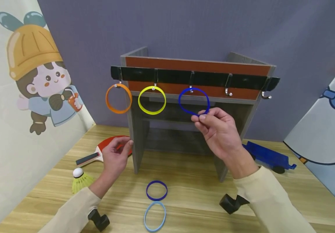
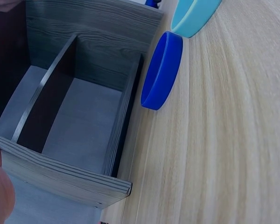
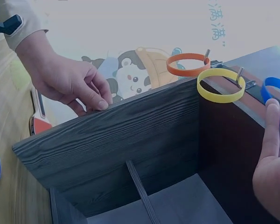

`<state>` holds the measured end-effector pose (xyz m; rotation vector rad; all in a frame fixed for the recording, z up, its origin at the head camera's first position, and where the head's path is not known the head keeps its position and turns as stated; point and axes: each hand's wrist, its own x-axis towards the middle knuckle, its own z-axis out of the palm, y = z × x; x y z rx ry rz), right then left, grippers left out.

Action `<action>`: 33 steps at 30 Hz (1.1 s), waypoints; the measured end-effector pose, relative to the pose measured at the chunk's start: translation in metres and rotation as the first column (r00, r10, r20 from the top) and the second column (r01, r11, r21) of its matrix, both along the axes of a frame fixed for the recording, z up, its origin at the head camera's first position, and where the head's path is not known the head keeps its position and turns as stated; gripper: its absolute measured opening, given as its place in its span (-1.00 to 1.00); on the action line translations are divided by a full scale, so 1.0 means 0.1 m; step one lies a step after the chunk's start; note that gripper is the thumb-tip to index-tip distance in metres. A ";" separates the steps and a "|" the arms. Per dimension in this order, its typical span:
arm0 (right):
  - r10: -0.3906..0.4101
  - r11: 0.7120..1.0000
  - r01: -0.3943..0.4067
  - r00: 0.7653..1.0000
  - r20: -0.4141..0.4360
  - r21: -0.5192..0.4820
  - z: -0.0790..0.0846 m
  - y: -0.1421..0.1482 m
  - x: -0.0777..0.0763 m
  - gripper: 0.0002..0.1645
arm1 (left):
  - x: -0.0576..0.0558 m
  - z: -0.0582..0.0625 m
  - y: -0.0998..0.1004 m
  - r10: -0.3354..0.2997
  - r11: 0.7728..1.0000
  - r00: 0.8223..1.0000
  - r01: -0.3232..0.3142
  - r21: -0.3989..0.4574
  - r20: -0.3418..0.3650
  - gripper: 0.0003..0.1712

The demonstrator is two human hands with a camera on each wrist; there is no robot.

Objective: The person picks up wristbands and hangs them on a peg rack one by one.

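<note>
My right hand [image 1: 220,132] pinches the lower edge of a blue silicone wristband [image 1: 180,104] between thumb and fingers. The band's top overlaps the middle hook [image 1: 191,84] of a black rail [image 1: 173,74]. An orange wristband [image 1: 106,103] hangs from the leftmost hook, and a yellow wristband [image 1: 152,113] from the second. My left hand [image 1: 116,152] rests its loosely bent fingers and thumb against the front edge of the grey wooden shelf's left side panel [image 3: 144,114]. On the table lie a dark blue wristband [image 2: 164,72] and a light blue wristband [image 2: 196,16].
Two hooks [image 1: 228,92] on the right of the rail bear nothing. Left of the shelf lie a red table tennis paddle [image 1: 87,158] and a yellow shuttlecock [image 1: 81,183]. A blue toy trailer [image 1: 267,155] stands to the right. A grey-purple panel [image 1: 185,29] rises behind.
</note>
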<state>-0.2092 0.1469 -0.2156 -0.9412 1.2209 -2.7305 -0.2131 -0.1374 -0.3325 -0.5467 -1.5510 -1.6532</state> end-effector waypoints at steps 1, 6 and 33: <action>-0.012 1.000 0.012 1.000 0.005 0.006 0.00 0.00 -0.01 -0.80 | 0.00 0.00 0.00 0.002 1.000 1.000 -0.002 -0.002 0.001 -0.84; -0.026 1.000 0.026 0.999 0.034 0.004 0.00 0.00 -0.03 -0.82 | 0.01 0.00 -0.01 0.002 1.000 1.000 -0.002 0.000 0.012 -0.84; -0.215 0.963 0.201 0.975 0.062 0.180 -0.09 -0.02 -0.11 -0.88 | 0.01 0.00 -0.01 0.019 0.999 1.000 -0.019 -0.026 0.015 -0.85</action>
